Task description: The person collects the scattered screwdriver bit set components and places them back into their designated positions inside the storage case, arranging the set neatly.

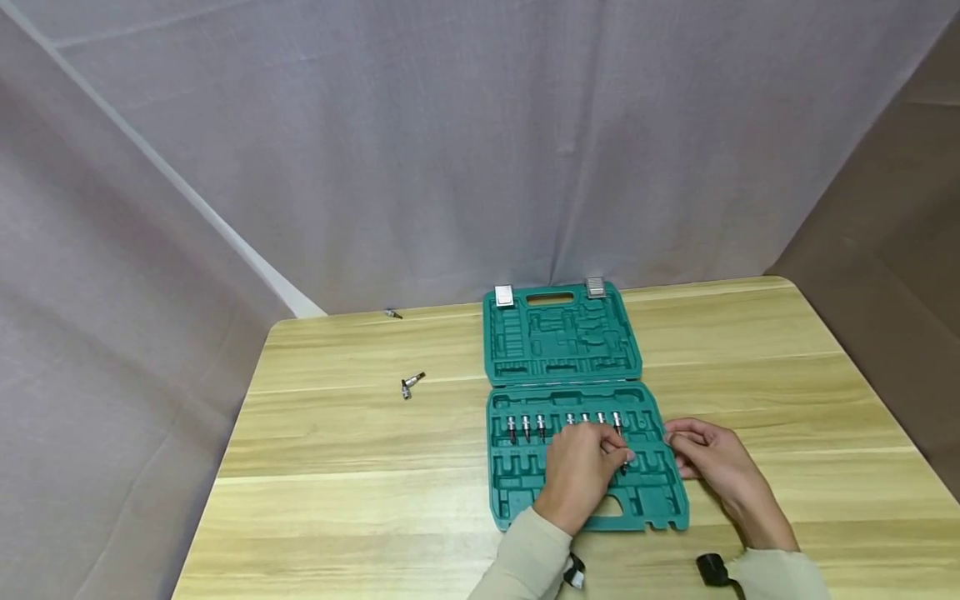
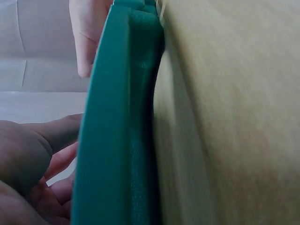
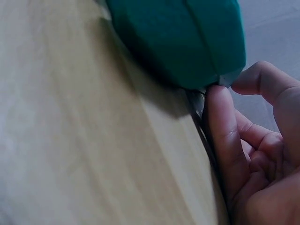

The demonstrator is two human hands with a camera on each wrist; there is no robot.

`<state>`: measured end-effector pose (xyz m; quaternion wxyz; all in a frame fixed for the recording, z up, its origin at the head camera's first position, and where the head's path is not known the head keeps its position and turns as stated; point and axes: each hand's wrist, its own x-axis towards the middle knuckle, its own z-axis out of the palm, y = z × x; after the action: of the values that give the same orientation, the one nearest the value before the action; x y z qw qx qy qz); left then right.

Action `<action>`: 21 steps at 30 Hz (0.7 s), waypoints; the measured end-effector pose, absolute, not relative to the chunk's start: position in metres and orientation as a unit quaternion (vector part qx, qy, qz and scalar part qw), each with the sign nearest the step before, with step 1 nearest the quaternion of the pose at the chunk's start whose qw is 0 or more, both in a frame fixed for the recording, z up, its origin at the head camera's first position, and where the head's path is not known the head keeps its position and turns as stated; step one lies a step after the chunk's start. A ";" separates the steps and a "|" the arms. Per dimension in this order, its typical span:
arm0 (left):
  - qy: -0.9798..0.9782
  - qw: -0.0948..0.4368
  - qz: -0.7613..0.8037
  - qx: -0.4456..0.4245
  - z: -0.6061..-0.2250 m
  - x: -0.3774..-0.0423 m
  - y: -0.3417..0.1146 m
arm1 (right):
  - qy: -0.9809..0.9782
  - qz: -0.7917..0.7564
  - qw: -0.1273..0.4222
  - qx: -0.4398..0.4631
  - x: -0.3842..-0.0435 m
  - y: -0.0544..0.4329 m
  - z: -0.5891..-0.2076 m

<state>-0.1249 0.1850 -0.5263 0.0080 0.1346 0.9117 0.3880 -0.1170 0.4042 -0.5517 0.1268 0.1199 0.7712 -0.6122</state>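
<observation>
A green tool case (image 1: 588, 523) lies opened flat on the table, its lid (image 1: 562, 342) towards the back. Over the lower half, my left hand (image 1: 579, 471) pinches a small bit socket (image 1: 624, 469) between thumb and fingers; only its dark tip shows. Several silver bit sockets (image 1: 527, 427) stand in the case's upper row, some partly behind that hand. At the case's right edge, my right hand (image 1: 712, 458) grips the rim with thumb and fingers. The right wrist view shows its fingertips on the green case edge (image 3: 206, 51).
Two bit sockets (image 1: 412, 382) lie together on the wooden table (image 1: 337, 467) left of the case. Another bit socket (image 1: 393, 314) is near the table's back edge. Grey cloth (image 1: 420, 167) hangs behind and at the sides.
</observation>
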 end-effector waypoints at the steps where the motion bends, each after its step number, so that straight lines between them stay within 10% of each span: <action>1: 0.912 0.006 0.387 0.135 -0.527 -0.125 0.185 | 0.772 -0.612 0.127 0.119 -0.117 0.405 -0.552; 21: 0.901 0.042 0.410 0.131 -0.522 -0.123 0.182 | 0.766 -0.617 0.134 0.120 -0.116 0.406 -0.552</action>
<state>-0.1230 0.1818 -0.5223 0.0418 0.1311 0.9015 0.4104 -0.1163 0.4056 -0.5525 0.1345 0.1203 0.7657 -0.6174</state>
